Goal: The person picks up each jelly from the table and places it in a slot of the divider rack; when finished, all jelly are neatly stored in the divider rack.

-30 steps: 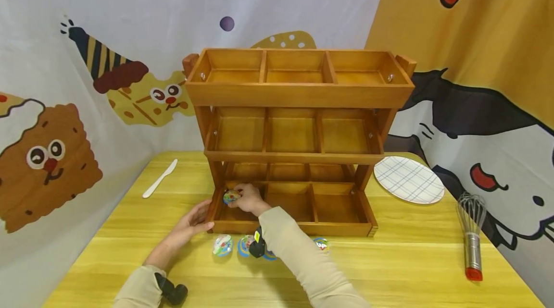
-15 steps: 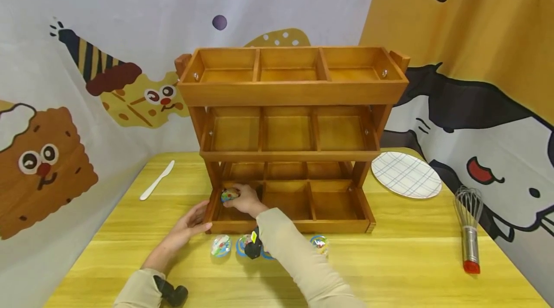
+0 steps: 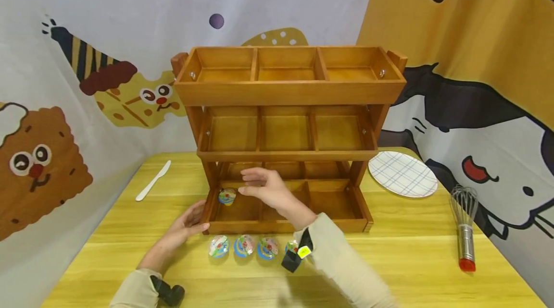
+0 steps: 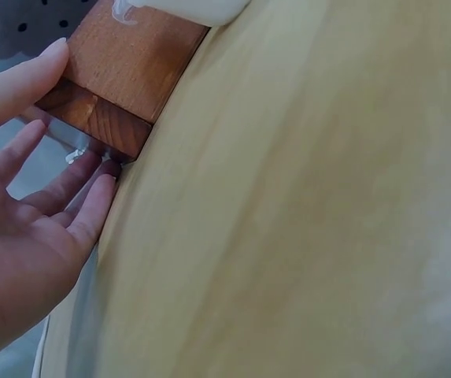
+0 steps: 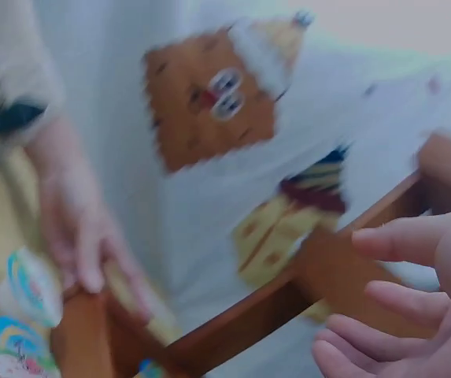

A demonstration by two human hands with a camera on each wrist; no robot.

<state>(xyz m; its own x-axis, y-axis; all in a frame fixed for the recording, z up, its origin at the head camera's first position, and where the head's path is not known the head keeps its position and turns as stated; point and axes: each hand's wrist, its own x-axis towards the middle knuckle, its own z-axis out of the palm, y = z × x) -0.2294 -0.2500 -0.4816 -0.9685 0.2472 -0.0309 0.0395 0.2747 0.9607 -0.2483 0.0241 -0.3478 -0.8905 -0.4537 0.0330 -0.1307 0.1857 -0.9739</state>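
A small round cup with a colourful printed lid (image 3: 227, 196) sits in the bottom-left compartment of a three-tier wooden rack (image 3: 287, 94). My right hand (image 3: 272, 192) hovers over the bottom tier just right of that cup, fingers spread and holding nothing. Relaxed fingers of my left hand (image 3: 183, 228) touch the rack's lower left front corner; the left wrist view shows thumb and fingertips at the wooden corner (image 4: 103, 118). Several like cups stand in a row in front of the rack, among them a cup (image 3: 219, 246) at the left end; the rightmost is partly hidden by the right wrist camera.
A white knife (image 3: 153, 181) lies on the table left of the rack. To the right are a checked oval plate (image 3: 402, 174) and a whisk (image 3: 465, 231) with a red end. A printed cloth (image 3: 130, 5) hangs behind the table.
My right hand has let go of the cup in the bottom-left compartment and moved up and right. The left hand stays at the rack's corner. The head view has shifted slightly.
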